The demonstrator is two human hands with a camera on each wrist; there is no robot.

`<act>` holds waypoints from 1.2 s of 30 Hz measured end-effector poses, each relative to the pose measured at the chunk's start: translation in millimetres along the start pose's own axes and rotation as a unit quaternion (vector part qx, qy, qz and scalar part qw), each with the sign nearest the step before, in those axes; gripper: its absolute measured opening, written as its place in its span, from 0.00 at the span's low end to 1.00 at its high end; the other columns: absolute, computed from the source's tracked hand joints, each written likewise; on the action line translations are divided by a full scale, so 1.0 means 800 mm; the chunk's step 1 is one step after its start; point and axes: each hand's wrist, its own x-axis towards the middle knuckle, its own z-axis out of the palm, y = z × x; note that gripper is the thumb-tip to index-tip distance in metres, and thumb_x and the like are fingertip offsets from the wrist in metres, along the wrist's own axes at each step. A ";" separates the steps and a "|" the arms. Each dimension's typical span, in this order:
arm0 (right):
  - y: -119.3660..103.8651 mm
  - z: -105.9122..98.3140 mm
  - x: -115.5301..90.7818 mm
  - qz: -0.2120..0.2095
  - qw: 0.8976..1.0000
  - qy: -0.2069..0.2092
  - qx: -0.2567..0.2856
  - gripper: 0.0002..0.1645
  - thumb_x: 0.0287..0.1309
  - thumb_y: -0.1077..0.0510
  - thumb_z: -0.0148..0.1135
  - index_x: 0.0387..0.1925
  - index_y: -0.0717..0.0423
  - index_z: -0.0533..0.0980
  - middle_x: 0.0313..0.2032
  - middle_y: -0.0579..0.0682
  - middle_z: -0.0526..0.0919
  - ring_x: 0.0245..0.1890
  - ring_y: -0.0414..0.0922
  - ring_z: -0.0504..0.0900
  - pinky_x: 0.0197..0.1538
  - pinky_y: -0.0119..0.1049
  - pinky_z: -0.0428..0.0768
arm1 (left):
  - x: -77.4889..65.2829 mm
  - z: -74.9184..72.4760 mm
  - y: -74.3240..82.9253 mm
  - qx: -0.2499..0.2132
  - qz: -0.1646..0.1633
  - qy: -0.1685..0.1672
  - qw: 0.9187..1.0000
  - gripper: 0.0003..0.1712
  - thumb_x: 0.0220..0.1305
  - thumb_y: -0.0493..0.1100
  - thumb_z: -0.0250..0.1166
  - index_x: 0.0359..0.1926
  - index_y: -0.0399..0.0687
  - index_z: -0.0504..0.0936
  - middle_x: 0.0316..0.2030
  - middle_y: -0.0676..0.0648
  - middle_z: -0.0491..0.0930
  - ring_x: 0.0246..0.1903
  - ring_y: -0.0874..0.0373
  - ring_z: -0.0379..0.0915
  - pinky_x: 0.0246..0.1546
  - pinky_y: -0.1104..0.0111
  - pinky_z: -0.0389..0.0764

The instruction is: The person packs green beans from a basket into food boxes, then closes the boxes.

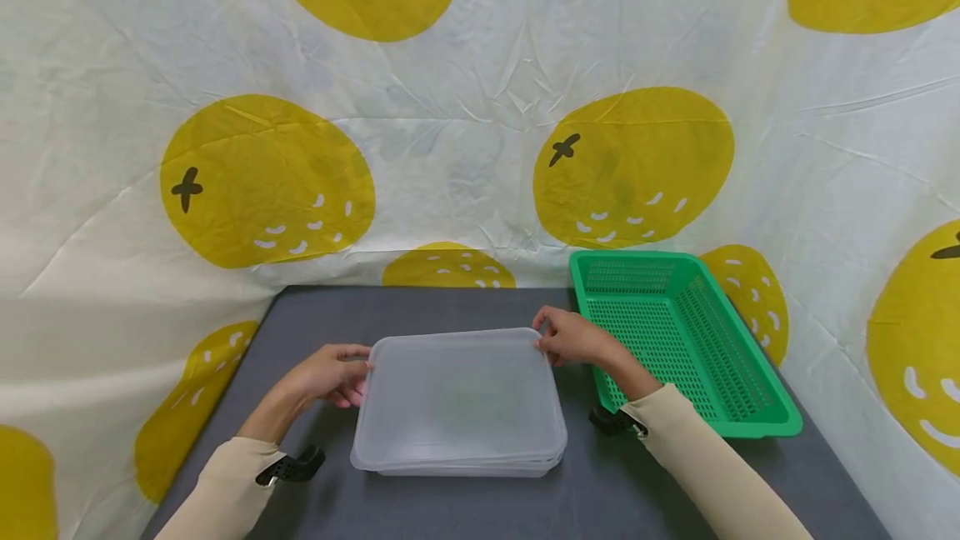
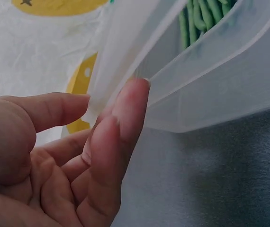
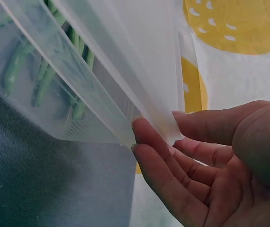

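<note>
A translucent plastic lid point(image 1: 465, 398) lies tilted over a clear plastic container point(image 2: 206, 104), its far side raised off the rim. Green beans point(image 3: 45, 71) show inside the container through the gap in both wrist views. My left hand point(image 1: 333, 375) pinches the lid's far left corner between thumb and fingers, fingertips right by the container's rim. At the far right corner, my right hand point(image 1: 568, 337) pinches the lid the same way, with two fingertips close to the rim. From the head view the lid hides most of the container and the beans.
A green perforated basket point(image 1: 780, 423) stands on the dark grey table point(image 1: 330, 311) at the right, just beyond my right hand. A white cloth point(image 1: 450, 165) with yellow fruit prints hangs behind the table and along its sides.
</note>
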 end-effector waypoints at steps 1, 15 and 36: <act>-0.001 0.001 0.000 -0.002 1.000 0.001 -0.011 0.16 0.71 0.63 0.59 0.54 0.66 0.70 0.28 0.57 0.81 0.26 0.52 0.83 0.37 0.47 0.84 | -0.001 0.001 0.000 0.006 0.002 0.000 1.000 0.30 0.73 0.45 0.61 0.70 0.36 0.69 0.23 0.45 0.83 0.19 0.57 0.82 0.21 0.66 0.81; 0.003 0.004 0.006 -0.014 0.995 0.008 -0.103 0.14 0.73 0.61 0.57 0.54 0.63 0.71 0.24 0.59 0.83 0.21 0.50 0.78 0.27 0.37 0.71 | 0.009 0.007 -0.002 0.033 0.008 0.013 0.999 0.30 0.74 0.44 0.59 0.71 0.36 0.69 0.20 0.45 0.82 0.18 0.58 0.80 0.20 0.66 0.79; -0.003 0.009 0.010 0.017 0.989 0.034 -0.142 0.12 0.72 0.61 0.58 0.48 0.64 0.83 0.24 0.55 0.81 0.21 0.48 0.82 0.30 0.37 0.79 | 0.029 0.012 -0.009 -0.025 0.023 0.023 0.999 0.21 0.72 0.37 0.61 0.61 0.29 0.76 0.31 0.48 0.84 0.29 0.57 0.81 0.30 0.62 0.85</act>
